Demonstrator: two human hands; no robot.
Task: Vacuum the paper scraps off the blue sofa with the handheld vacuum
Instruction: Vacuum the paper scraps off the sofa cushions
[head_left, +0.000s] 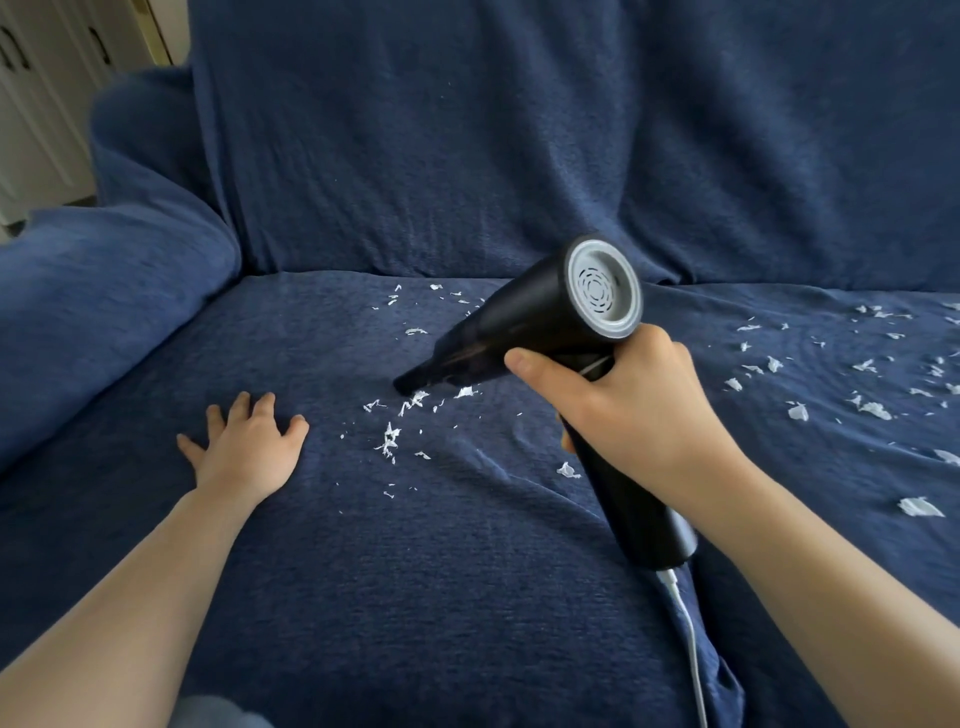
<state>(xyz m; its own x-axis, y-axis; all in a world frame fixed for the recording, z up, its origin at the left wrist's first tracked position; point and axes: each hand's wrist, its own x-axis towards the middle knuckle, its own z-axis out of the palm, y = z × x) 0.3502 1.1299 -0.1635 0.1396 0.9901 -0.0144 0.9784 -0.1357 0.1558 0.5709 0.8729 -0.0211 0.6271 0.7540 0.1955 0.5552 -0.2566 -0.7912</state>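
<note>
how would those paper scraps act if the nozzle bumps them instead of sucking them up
The paper scraps look thin and crumpled, so probably very light and floppy. They would likely scatter or snag on the sofa nap, not roll.

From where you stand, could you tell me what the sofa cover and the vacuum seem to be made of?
Sofa cover: soft woven fabric, perhaps chenille, judging by its nubby matte texture and wrinkles. Vacuum: probably plastic, smooth satin black body with a light grey vented end cap.

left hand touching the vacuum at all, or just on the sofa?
Apart. The head view shows the left hand flat on the sofa seat, bare blue fabric plainly between it and the vacuum, which only the right hand grips.
</note>
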